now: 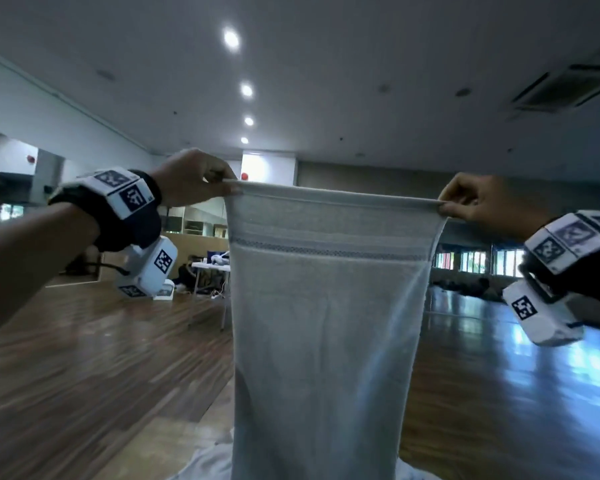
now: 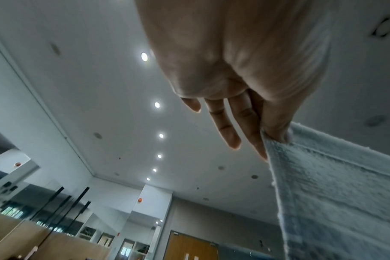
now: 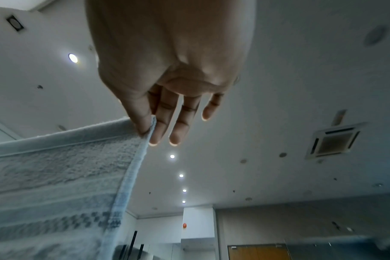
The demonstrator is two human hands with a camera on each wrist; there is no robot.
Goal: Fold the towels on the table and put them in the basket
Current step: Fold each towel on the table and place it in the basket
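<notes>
A pale grey-blue towel (image 1: 326, 306) with a darker woven stripe near its top hangs stretched in front of me, held up high by its two upper corners. My left hand (image 1: 222, 183) pinches the top left corner between thumb and forefinger; the left wrist view shows that pinch on the towel (image 2: 336, 184) with the other fingers (image 2: 229, 130) held straight. My right hand (image 1: 445, 207) pinches the top right corner; the right wrist view shows the thumb clamped on the towel (image 3: 62, 172) hem. The towel's lower end reaches the pale cloth at the bottom edge. No basket is in view.
More pale cloth (image 1: 201, 459) lies bunched at the bottom of the head view, behind the hanging towel. Beyond is a wooden floor (image 1: 84, 358) and a distant white folding table (image 1: 212, 266) with clutter around it.
</notes>
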